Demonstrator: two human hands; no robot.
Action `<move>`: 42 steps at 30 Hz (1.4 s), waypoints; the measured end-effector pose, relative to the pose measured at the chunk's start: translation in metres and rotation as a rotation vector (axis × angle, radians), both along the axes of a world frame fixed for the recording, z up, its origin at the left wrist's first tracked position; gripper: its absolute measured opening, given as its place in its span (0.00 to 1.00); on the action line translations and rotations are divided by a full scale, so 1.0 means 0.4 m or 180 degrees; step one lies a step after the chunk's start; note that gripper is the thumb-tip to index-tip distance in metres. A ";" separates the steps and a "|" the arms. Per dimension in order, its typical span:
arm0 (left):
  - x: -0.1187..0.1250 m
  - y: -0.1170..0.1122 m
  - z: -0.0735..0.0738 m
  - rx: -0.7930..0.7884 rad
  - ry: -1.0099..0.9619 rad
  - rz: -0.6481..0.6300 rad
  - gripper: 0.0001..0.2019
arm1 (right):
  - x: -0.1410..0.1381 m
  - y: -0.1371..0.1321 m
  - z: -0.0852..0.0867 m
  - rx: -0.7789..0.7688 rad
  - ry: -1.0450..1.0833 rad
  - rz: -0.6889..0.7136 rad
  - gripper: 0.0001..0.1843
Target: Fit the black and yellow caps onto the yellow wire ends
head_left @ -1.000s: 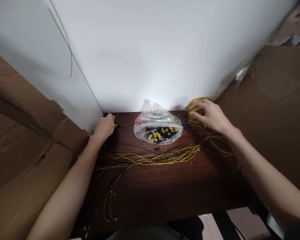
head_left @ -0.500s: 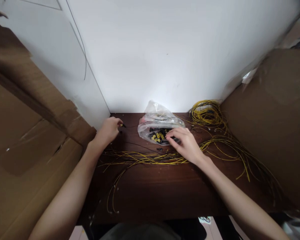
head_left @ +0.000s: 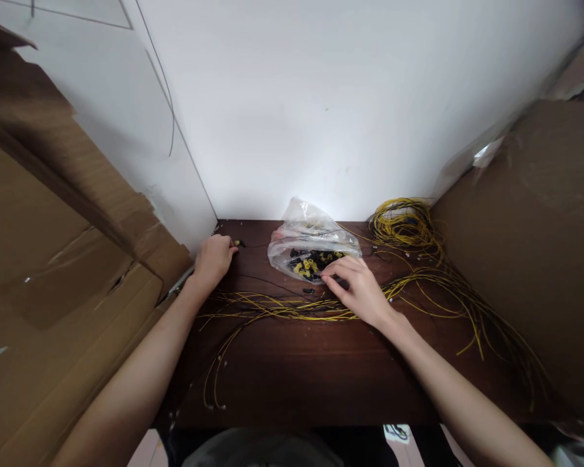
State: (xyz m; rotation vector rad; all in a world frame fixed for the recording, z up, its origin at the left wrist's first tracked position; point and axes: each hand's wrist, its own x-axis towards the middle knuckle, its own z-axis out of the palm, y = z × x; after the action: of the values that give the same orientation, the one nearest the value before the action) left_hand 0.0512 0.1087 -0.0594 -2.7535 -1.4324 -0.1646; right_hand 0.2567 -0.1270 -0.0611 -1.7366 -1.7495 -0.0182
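At the far left of the table, my left hand (head_left: 214,258) has its fingers curled together. A small black and yellow connector (head_left: 239,243) with a thin dark wire sits right at those fingertips; I cannot tell whether they pinch it. My right hand (head_left: 357,287) reaches over the front edge of a clear plastic bag (head_left: 316,227), thumb and fingertips drawn close together. Black and yellow connector pieces (head_left: 307,266) fill the bag's opening beside those fingertips. Whatever is between them is too small to make out. One loose black piece (head_left: 308,291) lies in front of the bag.
Yellow and black wires (head_left: 282,313) stretch across the table in front of the bag. A coil of wire (head_left: 401,220) lies at the back right. Cardboard stands on the left (head_left: 68,272) and right (head_left: 530,240). A white wall (head_left: 331,117) rises behind.
My left hand has shifted slightly toward me, leaving the connector more exposed beyond its fingertips. The right fingertips have dropped a little at the bag's front edge. The view has moved slightly.
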 end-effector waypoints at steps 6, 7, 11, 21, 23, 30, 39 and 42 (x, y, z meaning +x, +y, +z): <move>0.002 -0.005 -0.002 0.0072 -0.0324 0.0048 0.14 | 0.000 -0.001 -0.005 -0.0001 0.0005 0.0017 0.08; 0.001 -0.003 -0.003 0.0059 -0.0346 0.0007 0.14 | 0.000 -0.001 -0.007 -0.0008 -0.0003 0.0020 0.07; -0.004 0.008 -0.009 0.0003 -0.0412 -0.0086 0.12 | -0.001 0.001 -0.010 -0.0040 -0.0033 0.0033 0.07; 0.003 0.012 -0.032 -0.0037 -0.1255 -0.0050 0.19 | -0.011 0.000 -0.001 -0.0047 -0.0024 0.0085 0.08; 0.001 0.017 -0.034 -0.0291 -0.1460 -0.0071 0.19 | -0.010 0.001 -0.006 -0.0071 -0.0045 0.0088 0.08; -0.009 0.031 -0.040 -0.0299 -0.1559 -0.0088 0.19 | 0.001 0.007 -0.025 -0.0129 -0.0068 0.0041 0.07; -0.006 0.037 -0.056 -0.0132 -0.1498 -0.0148 0.16 | -0.016 0.010 -0.026 -0.0298 -0.0106 0.0134 0.08; -0.006 0.036 -0.057 -0.0089 -0.1510 -0.0189 0.16 | -0.016 0.011 -0.028 -0.0343 -0.0112 0.0139 0.08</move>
State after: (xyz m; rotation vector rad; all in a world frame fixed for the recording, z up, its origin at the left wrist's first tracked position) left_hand 0.0487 0.1230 -0.0820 -2.9068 -1.4374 -0.8552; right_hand 0.2502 -0.1228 -0.0725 -1.7833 -1.8439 0.0659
